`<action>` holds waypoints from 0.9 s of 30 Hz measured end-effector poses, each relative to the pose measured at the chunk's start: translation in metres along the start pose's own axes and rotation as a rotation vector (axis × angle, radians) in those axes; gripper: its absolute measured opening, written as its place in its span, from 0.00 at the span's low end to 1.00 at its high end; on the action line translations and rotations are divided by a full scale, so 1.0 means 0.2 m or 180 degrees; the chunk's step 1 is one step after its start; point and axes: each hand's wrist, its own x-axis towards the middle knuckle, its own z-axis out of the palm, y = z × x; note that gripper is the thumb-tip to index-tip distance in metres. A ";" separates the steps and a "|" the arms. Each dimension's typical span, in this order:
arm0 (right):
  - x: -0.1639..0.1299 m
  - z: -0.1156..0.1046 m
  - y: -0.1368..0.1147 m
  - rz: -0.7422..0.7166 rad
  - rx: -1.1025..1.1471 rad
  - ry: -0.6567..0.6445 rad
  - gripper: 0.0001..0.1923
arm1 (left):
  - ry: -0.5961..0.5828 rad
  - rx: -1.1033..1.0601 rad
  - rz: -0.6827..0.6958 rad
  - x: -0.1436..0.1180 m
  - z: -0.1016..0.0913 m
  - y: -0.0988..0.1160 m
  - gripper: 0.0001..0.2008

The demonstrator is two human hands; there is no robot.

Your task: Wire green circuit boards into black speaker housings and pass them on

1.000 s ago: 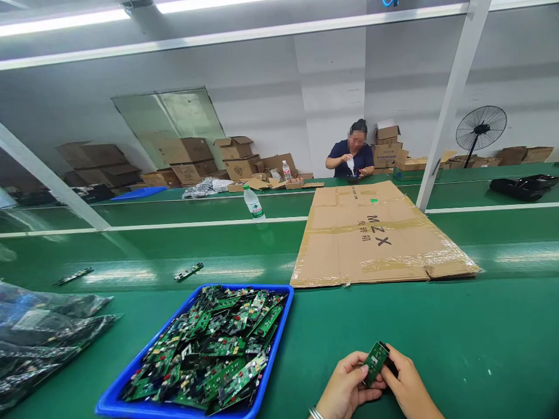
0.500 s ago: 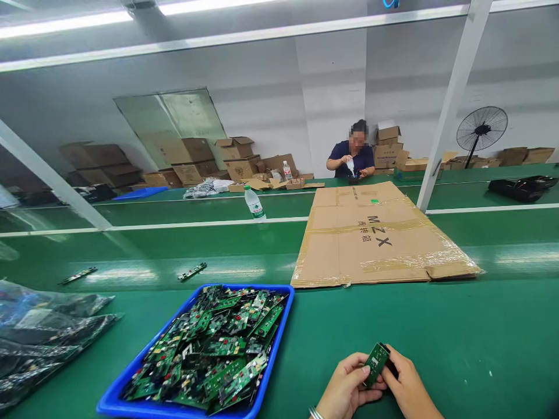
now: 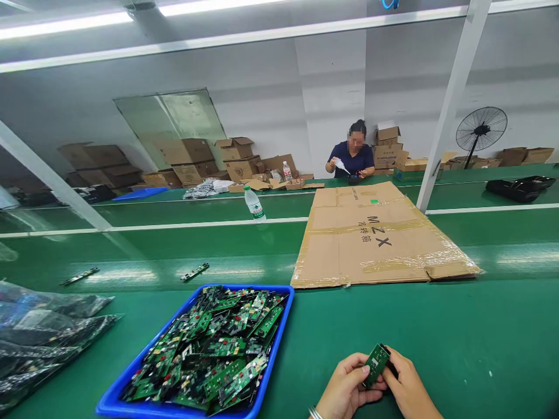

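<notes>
So both hands are down at about 6 o'clock in the view, right at the near edge of the green table (image 3: 437, 349). The left hand (image 3: 345, 387) and the right hand (image 3: 406, 387) are pinching one small green circuit board (image 3: 375, 364) between them. The board stands tilted, its top end leaning toward 1 o'clock, and it sits right in the gap between the two hands: at roughly 1 o'clock from the left palm and 11 o'clock from the right one. The left thumb and fingertips curl in on its left edge, and the right fingers close on its right side, where something dark shows behind the board that I can't make out. There's a bracelet (image 3: 314, 413) on the left wrist.

Just beside the left hand, at its 9 to 10 o'clock, is a blue tray (image 3: 279, 337) piled with more green boards (image 3: 213, 349). Further out at 9 o'clock are dark plastic bags (image 3: 43, 331). At 12 o'clock from the hands lies a flattened cardboard box (image 3: 375, 238) with "MZX" printed on it. A water bottle (image 3: 254, 203) stands at about 11 o'clock, well apart. Way across the table, another person (image 3: 351, 156) sits working with their own hands, and a floor fan (image 3: 480, 131) stands at 2 o'clock.
</notes>
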 end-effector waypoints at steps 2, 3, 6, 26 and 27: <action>0.00 0.00 0.01 0.0008 -0.0039 0.0032 0.13 | 0.0008 0.0005 0.0013 0.00 0.00 0.00 0.18; 0.00 0.00 0.02 0.0012 -0.0049 0.0048 0.13 | 0.0018 0.0006 0.0015 0.00 -0.01 -0.01 0.18; 0.00 0.00 0.03 0.0030 -0.0047 0.0094 0.12 | 0.0070 -0.0005 -0.0001 0.01 -0.01 -0.02 0.20; 0.01 0.01 -0.02 0.0070 -0.0086 0.0054 0.14 | -0.0007 -0.0050 -0.0008 0.01 -0.01 -0.01 0.19; 0.01 0.01 -0.02 0.0073 -0.0085 0.0030 0.14 | -0.0011 -0.0051 -0.0009 0.01 -0.01 -0.01 0.19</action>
